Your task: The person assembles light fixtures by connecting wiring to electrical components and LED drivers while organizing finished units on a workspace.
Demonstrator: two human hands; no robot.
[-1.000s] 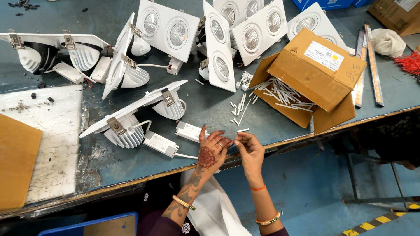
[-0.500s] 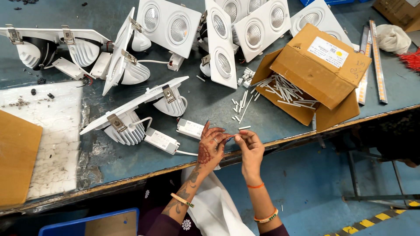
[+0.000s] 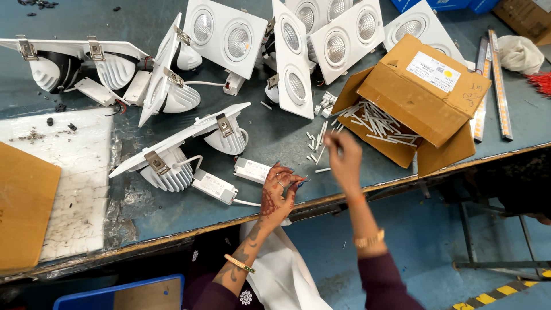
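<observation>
At a worn blue-grey desk [image 3: 172, 212] crowded with white downlight fittings [image 3: 178, 152], the right hand [image 3: 343, 159], blurred, its grip unclear, reaches toward loose white sleeves [image 3: 318, 150] spilling from a cardboard box [image 3: 422, 92]; the left hand [image 3: 278, 192], fingers loosely curled, waits beside a white driver unit [image 3: 251, 170]. Likely picking one sleeve next.

Matt cardboard box [image 3: 422, 95], glossy white, seemingly plastic light frames [image 3: 227, 37].
</observation>
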